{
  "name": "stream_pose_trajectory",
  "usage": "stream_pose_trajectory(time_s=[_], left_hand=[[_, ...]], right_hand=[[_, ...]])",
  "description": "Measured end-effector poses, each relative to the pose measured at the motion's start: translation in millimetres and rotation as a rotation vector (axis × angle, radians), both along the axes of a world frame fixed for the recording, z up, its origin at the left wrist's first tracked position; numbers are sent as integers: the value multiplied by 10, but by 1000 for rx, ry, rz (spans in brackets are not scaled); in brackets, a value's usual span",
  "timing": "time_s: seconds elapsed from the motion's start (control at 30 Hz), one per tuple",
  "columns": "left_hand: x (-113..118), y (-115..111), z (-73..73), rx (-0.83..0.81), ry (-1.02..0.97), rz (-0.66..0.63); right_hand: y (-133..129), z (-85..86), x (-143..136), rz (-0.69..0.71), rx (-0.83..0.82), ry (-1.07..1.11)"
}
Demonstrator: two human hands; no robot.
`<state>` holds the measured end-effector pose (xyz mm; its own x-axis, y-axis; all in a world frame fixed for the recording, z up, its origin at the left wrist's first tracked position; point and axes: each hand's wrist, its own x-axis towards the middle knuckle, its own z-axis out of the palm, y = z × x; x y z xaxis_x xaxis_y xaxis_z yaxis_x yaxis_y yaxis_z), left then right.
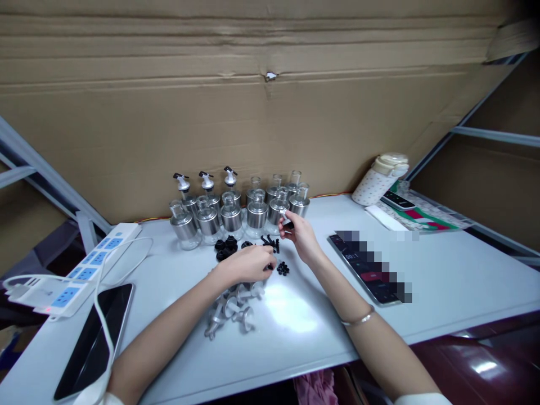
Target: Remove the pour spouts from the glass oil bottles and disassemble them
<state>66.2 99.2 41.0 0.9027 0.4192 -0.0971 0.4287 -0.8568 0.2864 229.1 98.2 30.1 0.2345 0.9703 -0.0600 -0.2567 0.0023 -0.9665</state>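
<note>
My right hand [298, 233] is closed on a small silver and black pourer spout [284, 216], in front of the glass bottles. Lower and to the left, my left hand [252, 263] has its fingers pinched together at the small black parts; something dark shows at the fingertips, too small to name. Beside it lie black ribbed stoppers [225, 248], thin black levers [276, 246] and a cluster of tiny black caps [283, 269]. Several silver-grey pourer pieces [233, 308] are heaped below my left wrist. Behind stand glass bottles with metal sleeves [257, 211]; three in the back row carry pourer tops [206, 180].
A white power strip [90, 264] with a cable and a dark tablet [96, 340] lie at the left. At the right are a phone [365, 267], a spotted tumbler [379, 179] and a folded white cloth [386, 218]. Cardboard [253, 129] walls off the table's back.
</note>
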Motion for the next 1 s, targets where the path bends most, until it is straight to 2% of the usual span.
stream_pose_trajectory(time_s=[0.43,0.83,1.0], left_hand=[[10,6,-52,2,47,18],[43,-44,-50,-78,37,-63],[20,-11,-97,-42,31,-12]], right_hand=[[-8,7,-14,-8,4,32],[9,-12,-4,-14,12,27],[8,-13,-1,-16,13,35]])
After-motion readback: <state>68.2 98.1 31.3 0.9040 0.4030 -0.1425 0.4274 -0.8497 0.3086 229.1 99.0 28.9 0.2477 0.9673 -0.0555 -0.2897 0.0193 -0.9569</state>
